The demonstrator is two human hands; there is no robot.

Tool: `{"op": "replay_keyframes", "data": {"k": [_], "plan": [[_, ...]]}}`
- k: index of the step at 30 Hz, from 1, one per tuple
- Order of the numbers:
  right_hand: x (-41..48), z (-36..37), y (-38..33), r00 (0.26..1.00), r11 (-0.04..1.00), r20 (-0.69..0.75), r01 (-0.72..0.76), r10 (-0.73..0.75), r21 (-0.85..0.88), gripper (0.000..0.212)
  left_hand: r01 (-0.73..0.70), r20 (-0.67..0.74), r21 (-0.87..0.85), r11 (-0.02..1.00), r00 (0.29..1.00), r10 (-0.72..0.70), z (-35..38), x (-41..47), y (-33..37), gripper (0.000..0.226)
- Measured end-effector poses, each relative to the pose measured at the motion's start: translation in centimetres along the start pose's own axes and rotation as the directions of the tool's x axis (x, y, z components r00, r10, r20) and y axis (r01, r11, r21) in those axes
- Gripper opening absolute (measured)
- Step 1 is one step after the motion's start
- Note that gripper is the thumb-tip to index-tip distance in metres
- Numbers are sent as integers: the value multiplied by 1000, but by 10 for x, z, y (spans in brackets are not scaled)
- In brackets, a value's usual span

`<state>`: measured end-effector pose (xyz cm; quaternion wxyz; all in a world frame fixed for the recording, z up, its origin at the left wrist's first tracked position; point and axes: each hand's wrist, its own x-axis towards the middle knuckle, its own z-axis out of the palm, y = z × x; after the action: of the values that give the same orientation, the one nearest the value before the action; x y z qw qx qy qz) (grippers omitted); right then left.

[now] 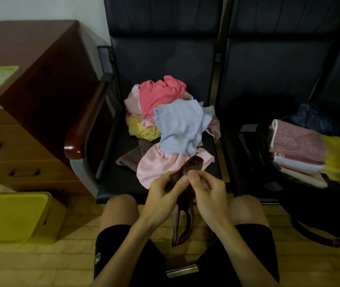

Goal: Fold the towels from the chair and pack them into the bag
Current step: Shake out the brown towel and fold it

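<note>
A heap of crumpled towels point(171, 125), pink, coral, light blue, yellow and brown, lies on the black chair seat point(121, 181) in front of me. Both hands hold a dark brown towel point(185, 212) bunched together above my knees. My left hand point(162, 195) pinches its upper left part and my right hand point(208, 193) pinches it close beside; the rest dangles down between my legs. On the chair to the right stands an open black bag point(254, 154) with several folded towels point(299, 148) stacked inside, pink, white and yellow.
A brown wooden cabinet with drawers point(30, 112) stands to the left, with the chair's wooden armrest point(86, 123) beside it. A yellow plastic box point(18, 216) sits on the tiled floor at lower left. The bag's strap point(314, 233) hangs at lower right.
</note>
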<state>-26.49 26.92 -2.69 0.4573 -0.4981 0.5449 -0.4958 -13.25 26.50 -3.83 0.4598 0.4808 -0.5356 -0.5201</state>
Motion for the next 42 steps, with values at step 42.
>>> {"op": "replay_keyframes", "data": {"k": [42], "plan": [[24, -57, -40, 980, 976, -100, 181, -170, 124, 17, -209, -8, 72, 975, 978, 211, -27, 20, 41, 24]]}}
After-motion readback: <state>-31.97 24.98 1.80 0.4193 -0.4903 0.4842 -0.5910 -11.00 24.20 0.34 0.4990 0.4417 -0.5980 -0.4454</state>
